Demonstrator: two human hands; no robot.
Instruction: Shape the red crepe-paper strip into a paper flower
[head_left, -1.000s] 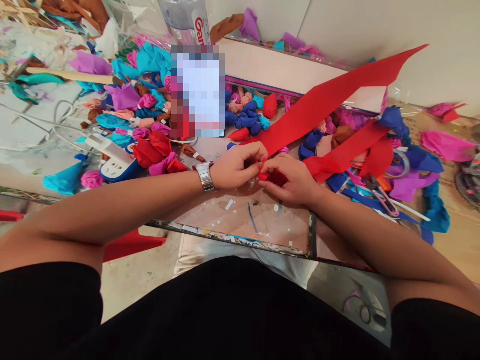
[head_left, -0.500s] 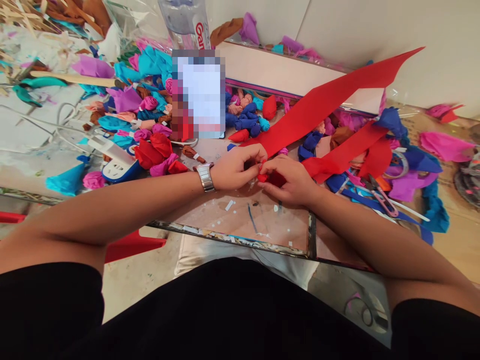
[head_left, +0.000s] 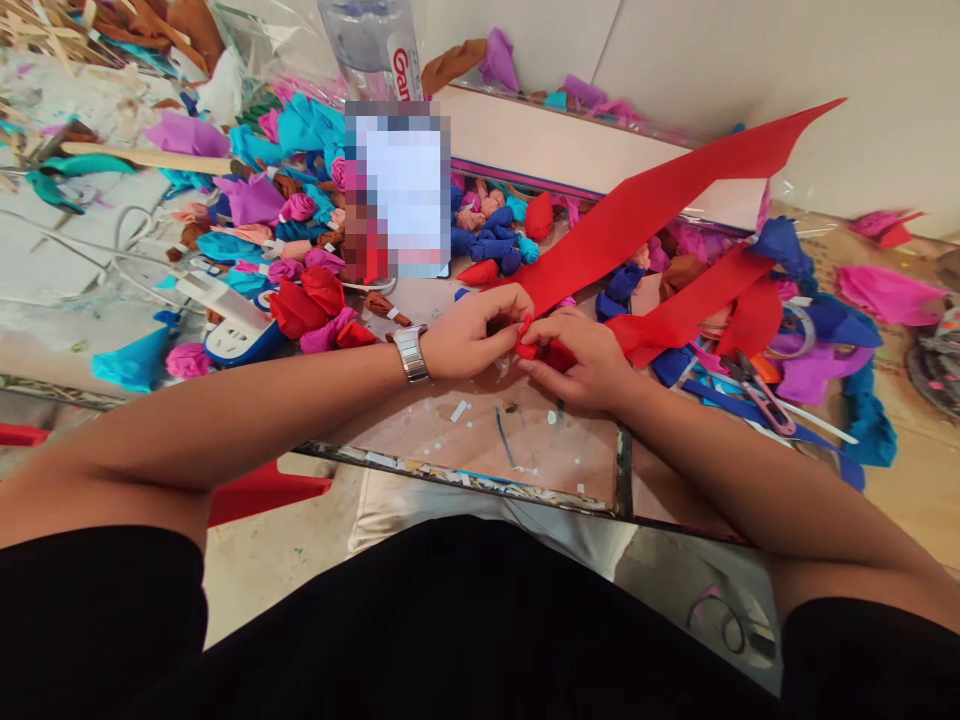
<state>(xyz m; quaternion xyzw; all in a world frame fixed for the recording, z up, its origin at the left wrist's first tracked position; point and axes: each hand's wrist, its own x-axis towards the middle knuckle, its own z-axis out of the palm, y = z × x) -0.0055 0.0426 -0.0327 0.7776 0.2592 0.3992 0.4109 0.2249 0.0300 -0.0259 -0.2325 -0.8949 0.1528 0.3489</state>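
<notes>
This looks like a craft workshop or a workroom for handmade goods. The surface is heaped with small rolled rosettes and crumpled pieces in red, pink, purple, blue and brown, cloth or paper, hard to tell which. A long red strip of similar material lies across them. Hand tools sit among the pieces: snips on one side, teal-handled pliers on the other. Thin wooden sticks pile up in the far corner, scraps line the near edge, and a power strip rests within the clutter.
</notes>
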